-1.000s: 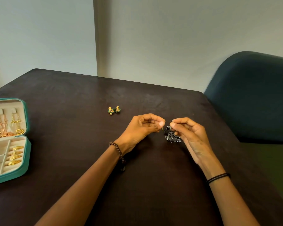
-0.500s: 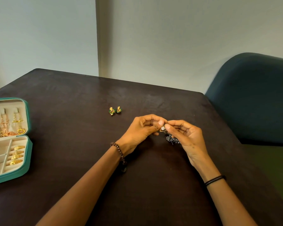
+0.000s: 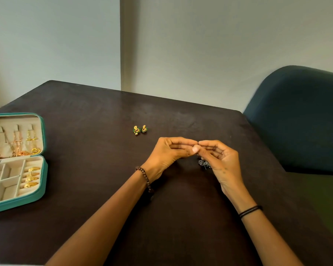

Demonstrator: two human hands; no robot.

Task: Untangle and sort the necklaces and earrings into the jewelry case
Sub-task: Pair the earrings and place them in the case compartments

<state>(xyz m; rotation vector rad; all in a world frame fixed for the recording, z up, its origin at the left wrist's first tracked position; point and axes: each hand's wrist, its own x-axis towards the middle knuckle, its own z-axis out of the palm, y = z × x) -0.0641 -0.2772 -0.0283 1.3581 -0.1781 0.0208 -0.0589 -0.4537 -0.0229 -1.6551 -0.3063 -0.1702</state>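
Note:
My left hand [image 3: 167, 152] and my right hand [image 3: 221, 160] meet fingertip to fingertip above the middle of the table. Both pinch one tiny jewelry piece, almost fully hidden by the fingers. A dark silver earring cluster [image 3: 204, 163] sits just under my right hand's fingers; I cannot tell whether it rests on the table or hangs from the hand. A pair of gold and green earrings [image 3: 140, 129] lies on the table behind my left hand. The open teal jewelry case [image 3: 44, 137] stands at the left edge, with necklaces hung in its lid and gold rings in its base.
The dark table [image 3: 88, 169] reaches to a pale wall at the back. A dark blue chair [image 3: 300, 116] stands close against the table's right side. The case's small square compartments hold nothing visible.
My hands have drawn together until the fingertips touch. The small gold piece seen half a second ago is now covered by the fingers, and the dark cluster sits lower beside my right palm.

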